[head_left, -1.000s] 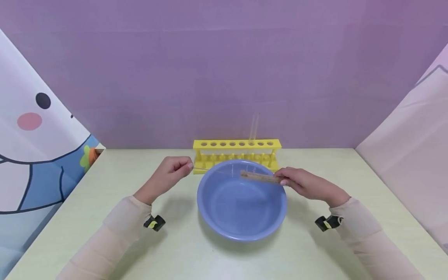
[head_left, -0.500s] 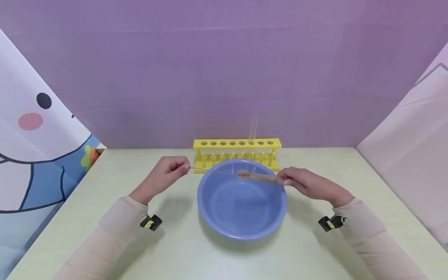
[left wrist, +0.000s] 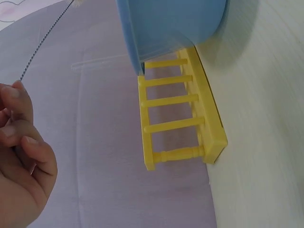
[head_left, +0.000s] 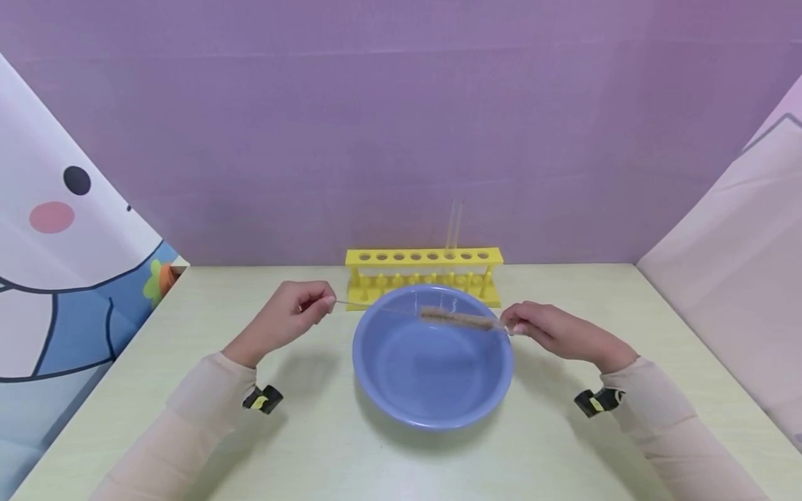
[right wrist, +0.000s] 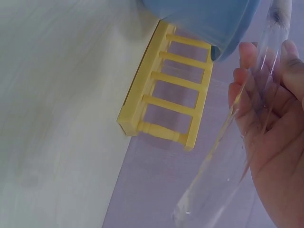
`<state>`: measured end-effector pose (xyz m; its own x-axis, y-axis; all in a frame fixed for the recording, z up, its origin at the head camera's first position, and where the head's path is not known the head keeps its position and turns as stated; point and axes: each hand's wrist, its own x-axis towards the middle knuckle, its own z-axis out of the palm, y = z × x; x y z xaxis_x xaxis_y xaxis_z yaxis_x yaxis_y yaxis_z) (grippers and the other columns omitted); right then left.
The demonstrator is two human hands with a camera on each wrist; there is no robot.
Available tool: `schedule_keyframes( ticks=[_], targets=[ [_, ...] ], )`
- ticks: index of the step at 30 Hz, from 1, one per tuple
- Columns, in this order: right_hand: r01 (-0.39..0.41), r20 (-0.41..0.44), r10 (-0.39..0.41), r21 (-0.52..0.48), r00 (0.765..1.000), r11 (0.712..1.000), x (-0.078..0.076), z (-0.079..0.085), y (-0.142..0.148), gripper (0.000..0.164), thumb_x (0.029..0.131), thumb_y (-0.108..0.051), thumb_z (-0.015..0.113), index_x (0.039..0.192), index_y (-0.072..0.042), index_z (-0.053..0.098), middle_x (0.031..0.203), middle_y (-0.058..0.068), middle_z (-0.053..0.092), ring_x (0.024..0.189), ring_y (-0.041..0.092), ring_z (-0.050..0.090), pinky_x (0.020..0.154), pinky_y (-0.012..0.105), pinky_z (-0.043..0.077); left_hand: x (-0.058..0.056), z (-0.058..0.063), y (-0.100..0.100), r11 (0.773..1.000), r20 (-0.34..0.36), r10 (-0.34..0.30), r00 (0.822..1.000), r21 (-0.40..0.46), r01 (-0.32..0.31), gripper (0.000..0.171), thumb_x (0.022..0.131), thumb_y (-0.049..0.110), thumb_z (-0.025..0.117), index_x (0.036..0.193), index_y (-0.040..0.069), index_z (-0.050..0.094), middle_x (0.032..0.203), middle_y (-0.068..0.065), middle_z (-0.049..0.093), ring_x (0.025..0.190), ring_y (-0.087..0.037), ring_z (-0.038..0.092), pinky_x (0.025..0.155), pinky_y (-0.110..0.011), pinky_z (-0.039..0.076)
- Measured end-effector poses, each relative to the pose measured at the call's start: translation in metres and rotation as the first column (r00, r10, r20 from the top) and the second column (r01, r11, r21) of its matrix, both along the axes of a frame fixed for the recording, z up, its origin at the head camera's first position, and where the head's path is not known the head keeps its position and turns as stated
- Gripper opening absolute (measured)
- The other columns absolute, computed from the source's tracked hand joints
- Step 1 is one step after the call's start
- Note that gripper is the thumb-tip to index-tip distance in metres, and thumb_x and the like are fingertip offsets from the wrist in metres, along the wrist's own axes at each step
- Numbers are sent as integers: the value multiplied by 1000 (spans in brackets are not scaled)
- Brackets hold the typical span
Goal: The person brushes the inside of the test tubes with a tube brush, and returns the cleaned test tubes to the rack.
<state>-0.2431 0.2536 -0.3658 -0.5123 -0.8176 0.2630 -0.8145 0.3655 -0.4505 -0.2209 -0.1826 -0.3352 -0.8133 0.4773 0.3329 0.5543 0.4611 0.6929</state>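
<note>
My left hand [head_left: 282, 320] pinches the thin twisted wire handle [left wrist: 45, 38] of a test tube brush [head_left: 457, 319]. Its brown bristle head lies nearly level above the blue basin [head_left: 432, 416]. My right hand [head_left: 560, 335] grips a clear glass test tube [right wrist: 216, 166], with fingers on one side and thumb on the other. In the right wrist view, the brush's tip shows inside the tube, beyond the fingertips. The tube's mouth is hard to make out against the basin.
Behind the basin stands a yellow test tube rack [head_left: 422, 258] with a second clear tube [head_left: 454, 226] upright in it. The basin's far rim overlaps the rack's front. A purple cloth [head_left: 401, 139] hangs behind the pale table [head_left: 301, 445].
My left hand has moved a little left, drawing the brush the same way. The bristles have slid left out from between my right fingers; my right hand has shifted slightly right.
</note>
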Motion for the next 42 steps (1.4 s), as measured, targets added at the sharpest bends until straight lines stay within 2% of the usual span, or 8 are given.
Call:
schedule_keyframes(
  ticks=[6,11,13,19,22,33,37,42],
  targets=[
    [17,-8,-17,-10,1000,1000,2,1,2,20,91,2,55,109,-5,58,96,-2,60,86,11,56,76,25,49,2,1,-3,996,-87,39,995,-78,-46,17,92,6,58,76,12,58,59,7,45,50,-8,40,46,-23,36],
    [30,-33,-30,1,999,1000,1,0,4,17,91,1,56,108,-4,58,94,-5,58,86,7,54,76,25,48,3,1,-6,987,-226,63,972,-130,-94,14,89,5,62,78,13,60,59,11,45,49,-4,39,47,-23,36],
    [35,-47,-35,2,998,999,1,1,5,16,91,2,56,106,-3,58,93,-7,57,85,6,53,75,25,48,3,0,-7,983,-303,66,951,-142,-114,13,87,4,64,78,13,61,59,13,45,49,-2,38,48,-22,37],
    [32,-70,-33,-10,997,999,2,2,7,13,91,0,56,104,-2,57,91,-4,57,84,5,52,73,24,48,2,-1,-10,981,-503,68,862,-124,-149,14,81,0,67,79,13,63,64,12,49,55,0,40,50,-20,38],
    [33,-75,-35,-16,997,999,2,3,8,14,91,0,55,104,-4,57,91,-2,57,84,6,52,73,24,48,1,0,-12,985,-535,58,843,-106,-135,16,78,-3,68,79,13,64,65,11,51,57,0,41,51,-18,38],
    [52,-50,-53,-21,997,998,2,-1,15,15,92,-1,56,105,-8,56,91,-4,57,84,6,53,76,21,47,-2,-3,-23,991,-599,24,800,-90,-97,16,77,-4,67,83,11,66,72,6,60,59,-2,46,55,-14,40],
    [49,-65,-51,-35,997,998,1,-2,18,20,89,3,58,106,-7,56,93,-5,58,84,8,55,76,20,47,-2,0,-32,993,-611,54,790,-47,-105,14,81,-5,61,85,8,66,70,4,60,59,-4,49,56,-14,42],
    [59,-85,-64,-50,994,997,1,-5,24,27,84,9,60,106,-6,57,93,-8,57,82,7,54,75,19,46,1,4,-44,991,-644,115,756,18,-135,21,76,-11,55,83,5,67,70,0,62,58,-5,50,54,-14,41]
  ],
)
